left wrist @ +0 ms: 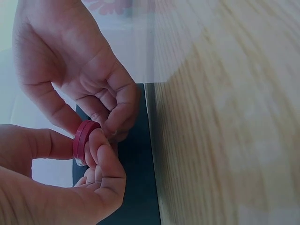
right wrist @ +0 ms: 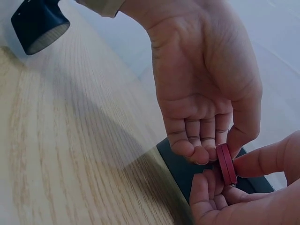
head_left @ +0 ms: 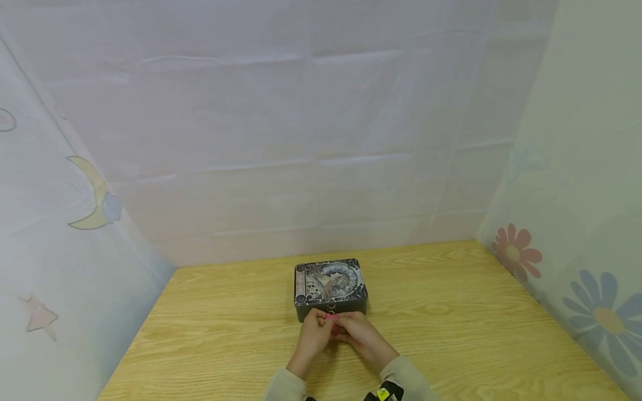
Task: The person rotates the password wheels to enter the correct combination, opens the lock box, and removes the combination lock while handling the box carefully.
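A dark tin box point(head_left: 331, 284) with an ornate printed lid sits on the table, its front toward me. At the middle of that front is a small metal clasp point(head_left: 331, 307). A small pinkish-red padlock point(left wrist: 82, 139) with a layered edge is at the clasp. My left hand point(head_left: 313, 337) pinches it between thumb and finger from the left. My right hand point(head_left: 362, 336) pinches it from the other side. Fingers cover much of the padlock, and whether a key is there cannot be seen. The box's dark side point(right wrist: 176, 161) shows behind the fingers.
The light wood-grain table point(head_left: 225, 334) extends around the box on both sides. A pale sheet point(head_left: 311, 139) hangs behind it. Printed side sheets stand at left point(head_left: 60, 267) and right point(head_left: 592, 234). A dark wrist device point(right wrist: 40, 26) shows on the left arm.
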The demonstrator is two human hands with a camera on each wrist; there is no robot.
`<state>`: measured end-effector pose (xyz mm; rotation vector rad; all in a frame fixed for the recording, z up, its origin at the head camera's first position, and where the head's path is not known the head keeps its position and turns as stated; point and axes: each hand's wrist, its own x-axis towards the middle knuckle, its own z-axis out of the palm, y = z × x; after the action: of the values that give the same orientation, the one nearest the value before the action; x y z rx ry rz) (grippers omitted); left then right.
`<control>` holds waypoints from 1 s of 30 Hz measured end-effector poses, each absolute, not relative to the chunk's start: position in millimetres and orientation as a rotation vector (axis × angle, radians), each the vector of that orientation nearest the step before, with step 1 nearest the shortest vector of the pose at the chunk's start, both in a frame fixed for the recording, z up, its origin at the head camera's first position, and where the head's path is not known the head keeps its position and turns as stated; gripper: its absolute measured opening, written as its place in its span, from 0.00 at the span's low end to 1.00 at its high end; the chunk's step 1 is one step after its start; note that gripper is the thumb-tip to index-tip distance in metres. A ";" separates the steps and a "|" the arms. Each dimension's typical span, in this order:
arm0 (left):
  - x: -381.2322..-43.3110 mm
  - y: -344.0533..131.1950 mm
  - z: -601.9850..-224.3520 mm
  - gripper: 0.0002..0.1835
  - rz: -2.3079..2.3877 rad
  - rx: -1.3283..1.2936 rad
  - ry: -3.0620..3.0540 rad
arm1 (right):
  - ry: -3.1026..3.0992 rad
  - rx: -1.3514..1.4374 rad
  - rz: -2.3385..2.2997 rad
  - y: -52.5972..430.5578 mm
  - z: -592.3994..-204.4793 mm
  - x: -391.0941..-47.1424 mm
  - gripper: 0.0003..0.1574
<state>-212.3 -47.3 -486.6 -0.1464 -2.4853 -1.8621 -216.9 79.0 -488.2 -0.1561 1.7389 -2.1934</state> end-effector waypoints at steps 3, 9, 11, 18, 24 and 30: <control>-212.5 -47.2 -486.7 0.06 -1.844 -0.164 -2.475 | 1.736 -0.143 -2.198 78.3 -488.7 -217.3 0.18; -211.7 -47.7 -486.7 0.07 -1.847 -0.166 -2.472 | 1.737 -0.150 -2.199 77.6 -490.1 -216.7 0.17; -211.1 -47.8 -486.3 0.07 -1.859 -0.160 -2.471 | 1.742 -0.151 -2.196 77.6 -490.6 -216.3 0.17; -210.8 -48.1 -485.9 0.06 -1.881 -0.167 -2.459 | 1.761 -0.150 -2.188 78.6 -489.6 -215.6 0.17; -211.1 -49.0 -484.4 0.05 -1.889 -0.154 -2.482 | 1.761 -0.143 -2.178 80.3 -488.2 -216.1 0.19; -210.6 -48.5 -483.4 0.05 -1.886 -0.173 -2.471 | 1.759 -0.143 -2.172 79.6 -486.7 -215.8 0.18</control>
<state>-210.6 -48.5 -483.4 -0.1734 -2.4706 -1.8857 -215.8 79.6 -486.7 -0.1435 1.7590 -2.1723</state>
